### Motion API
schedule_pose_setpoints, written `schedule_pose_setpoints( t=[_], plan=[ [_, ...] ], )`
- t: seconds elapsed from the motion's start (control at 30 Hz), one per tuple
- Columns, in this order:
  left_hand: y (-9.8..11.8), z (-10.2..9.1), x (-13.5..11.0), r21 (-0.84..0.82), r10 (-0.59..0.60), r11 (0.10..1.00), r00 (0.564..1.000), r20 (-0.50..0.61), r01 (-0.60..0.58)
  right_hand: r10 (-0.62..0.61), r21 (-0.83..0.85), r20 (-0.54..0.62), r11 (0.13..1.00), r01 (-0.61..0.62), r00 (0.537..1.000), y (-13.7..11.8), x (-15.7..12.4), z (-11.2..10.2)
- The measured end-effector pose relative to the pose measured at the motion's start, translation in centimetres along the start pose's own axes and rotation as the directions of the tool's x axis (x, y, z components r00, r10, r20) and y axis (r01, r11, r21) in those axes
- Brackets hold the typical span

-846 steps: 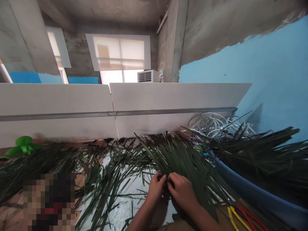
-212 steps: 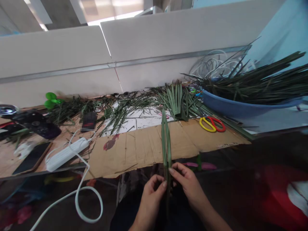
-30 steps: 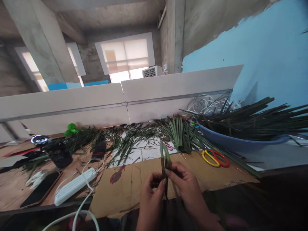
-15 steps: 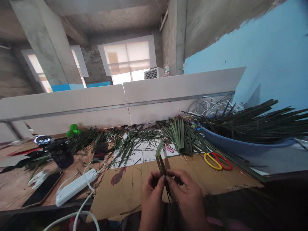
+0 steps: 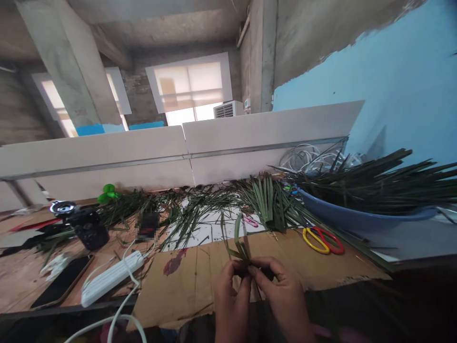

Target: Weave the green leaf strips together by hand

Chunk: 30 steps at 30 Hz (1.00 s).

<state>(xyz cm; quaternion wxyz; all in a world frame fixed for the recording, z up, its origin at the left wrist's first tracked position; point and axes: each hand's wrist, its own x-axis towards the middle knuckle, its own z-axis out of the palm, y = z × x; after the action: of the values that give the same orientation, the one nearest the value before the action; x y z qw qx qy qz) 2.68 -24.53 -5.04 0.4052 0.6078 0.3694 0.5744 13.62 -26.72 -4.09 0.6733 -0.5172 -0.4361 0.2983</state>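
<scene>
Several green leaf strips (image 5: 239, 245) rise from between my two hands, their tips fanned apart, and thin ends hang below. My left hand (image 5: 231, 290) is closed, pinching the strips between thumb and fingers. Right beside it, my right hand (image 5: 276, 290) is closed too, with its thumb and forefinger on the same strips. Fingers hide how the strips cross or join at the grip. Both hands are over the near part of a brown cardboard sheet (image 5: 200, 281).
Scissors with red and yellow handles (image 5: 323, 239) lie right on the cardboard. A blue basin (image 5: 350, 214) of long leaves stands at right. Leaf bundles (image 5: 266, 202) cover the back. A white power strip (image 5: 112, 278), phone (image 5: 62, 281) and dark container (image 5: 89, 227) sit at left.
The strips were a narrow bundle bent at the top; now their ends spread apart, some toward the left. Both hands have shifted slightly right, still pinching.
</scene>
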Motion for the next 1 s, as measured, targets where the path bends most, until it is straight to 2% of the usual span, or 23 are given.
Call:
schedule_pose_setpoints(
  t=[0.2, 0.4, 0.53, 0.63, 0.77, 0.9, 1.0],
  plan=[
    [1.2, 0.4, 0.0, -0.017, 0.013, 1.0, 0.996, -0.086, -0.015, -0.037, 0.009, 0.099, 0.999, 0.036, 0.994, -0.2, 0.1, -0.5],
    [1.0, 0.1, 0.2, 0.049, 0.048, 0.998, 0.998, -0.028, -0.047, -0.056, -0.073, 0.134, 0.995, 0.067, 0.989, -0.3, 0.3, -0.9],
    [0.8, -0.6, 0.6, 0.108, 0.032, 0.993, 0.998, 0.054, -0.038, -0.017, -0.047, 0.182, 0.999, 0.026, 0.983, -0.3, 0.6, -1.3],
    [1.0, -1.5, 1.1, 0.216, 0.145, 0.964, 0.987, 0.067, -0.156, 0.048, 0.024, 0.225, 0.998, -0.055, 0.973, -0.4, 0.9, -1.9],
    [1.7, -2.6, 2.4, 0.413, 0.374, 0.828, 0.922, 0.095, -0.379, 0.172, 0.175, 0.292, 0.957, -0.23, 0.941, -1.3, 0.9, -2.6],
    [2.6, -2.5, 3.9, 0.491, 0.474, 0.72, 0.864, 0.169, -0.491, 0.279, 0.304, 0.321, 0.875, -0.377, 0.905, -2.5, 0.7, -3.2],
    [2.9, -1.7, 4.6, 0.472, 0.504, 0.699, 0.838, 0.209, -0.538, 0.28, 0.393, 0.375, 0.815, -0.425, 0.884, -2.8, 0.6, -3.5]
  ],
)
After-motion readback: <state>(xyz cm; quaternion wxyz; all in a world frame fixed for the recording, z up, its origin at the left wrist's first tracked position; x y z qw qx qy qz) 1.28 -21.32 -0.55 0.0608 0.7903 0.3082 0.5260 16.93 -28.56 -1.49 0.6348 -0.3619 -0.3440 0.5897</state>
